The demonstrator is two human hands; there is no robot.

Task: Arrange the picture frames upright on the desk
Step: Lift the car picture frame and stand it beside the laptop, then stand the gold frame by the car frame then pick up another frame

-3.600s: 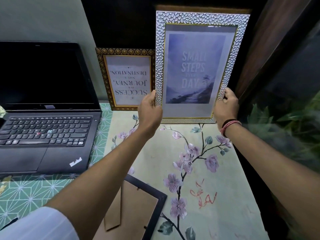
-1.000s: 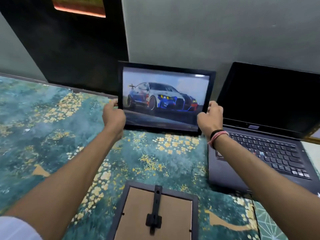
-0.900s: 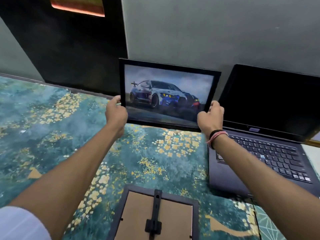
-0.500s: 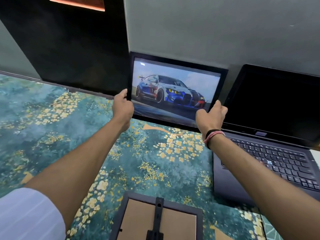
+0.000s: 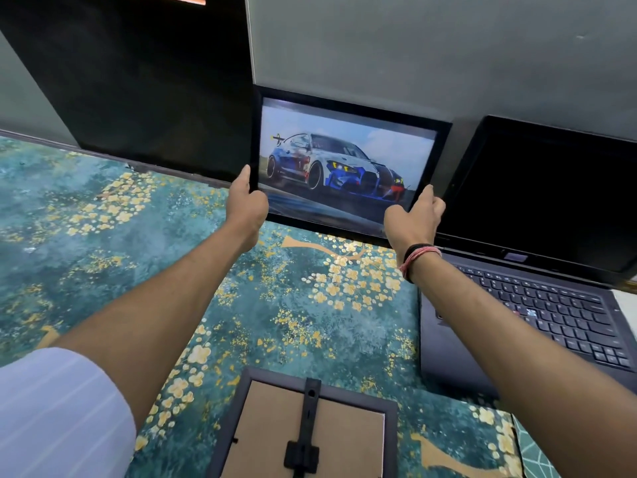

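At the back of the desk (image 5: 103, 257), both hands are closed on a black-framed car picture (image 5: 348, 167): the left hand (image 5: 246, 205) has its grip on the lower left corner, thumb up along the left edge, and the right hand (image 5: 413, 219) has its grip on the lower right corner, thumb against the right edge. The frame stands upright in landscape, picture side toward the camera, close to the grey wall (image 5: 413, 50); whether its bottom edge touches the desk cannot be told. Just to its right is an open black laptop (image 5: 551, 270) with a dark screen. Nearer the camera, a second frame (image 5: 303, 429) lies face down on the teal, gold-flowered desk cover, its cardboard back and black stand showing.
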